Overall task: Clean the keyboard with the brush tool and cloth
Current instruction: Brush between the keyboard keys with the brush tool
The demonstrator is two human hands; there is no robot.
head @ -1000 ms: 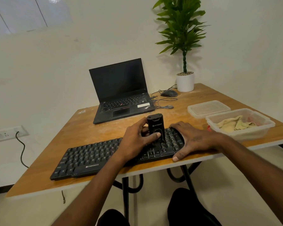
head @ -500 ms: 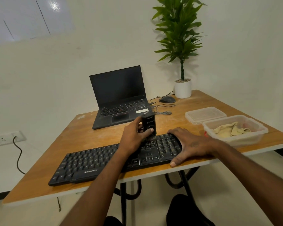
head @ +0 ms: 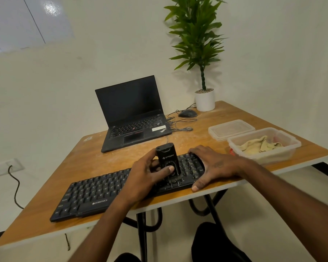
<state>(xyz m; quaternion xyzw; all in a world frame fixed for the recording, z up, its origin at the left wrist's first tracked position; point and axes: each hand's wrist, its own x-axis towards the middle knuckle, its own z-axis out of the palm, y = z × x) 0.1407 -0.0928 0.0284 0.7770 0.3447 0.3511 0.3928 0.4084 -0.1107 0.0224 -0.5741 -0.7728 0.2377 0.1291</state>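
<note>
1. Head view, the hands: the left hand [head: 144,176] grips the black brush tool [head: 167,160] upright, fingers curled behind it and the thumb pressed on its front; the tool's lower end sits on the keys toward the right part of the keyboard [head: 102,193]; the right hand [head: 214,165] lies flat with fingers spread over the keyboard's right end, thumb at the near edge, steadying it.
2. Head view, what has changed: half a second ago the tool stood at the far row of keys; now it sits nearer the person, around the middle rows, while the right hand has kept its place; I judge this a brushing stroke drawn toward the body, so the brushing step is under way and only this right section looks covered so far.
3. Head view, the rest: the cloth [head: 259,146] lies crumpled in the open plastic box [head: 289,148] at the table's [head: 46,210] right side, untouched, with the lid [head: 231,128] just behind it; a laptop [head: 133,114], a mouse [head: 187,113] and a potted plant [head: 202,53] stand farther back; wiping with the cloth is not yet begun.
</note>
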